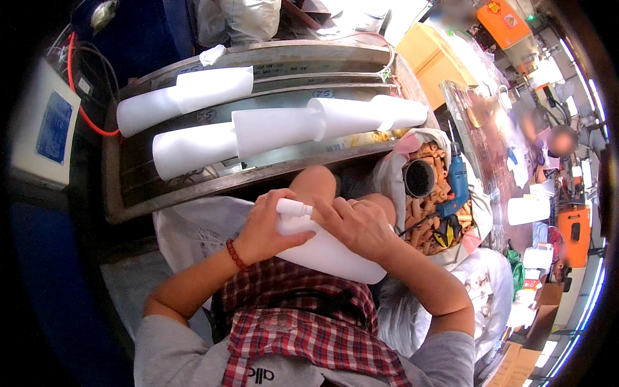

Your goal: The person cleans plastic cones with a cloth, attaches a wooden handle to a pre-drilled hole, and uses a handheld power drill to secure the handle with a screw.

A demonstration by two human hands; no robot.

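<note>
A smooth white tapered hollow-looking piece (342, 255) lies slantwise across my lap, its wide rounded end to the right. At its upper left end is a small white stepped cylinder (291, 207); whether it is joined to the larger piece I cannot tell. My left hand (265, 226) grips this end, with the thumb along the white surface and the fingers behind the small cylinder. Curled over the piece from the right, my right hand (354, 226) has its fingertips beside the cylinder's narrow tip. The palms and the piece's underside are hidden.
Ahead stands a metal-framed trough (258, 164) bearing rows of white nested sleeves (277, 132). To the right, a sack (474, 226) holds many brown short tubes (422, 222), a dark round cup (419, 178) and a blue power drill (457, 180). A white control box (42, 122) is left.
</note>
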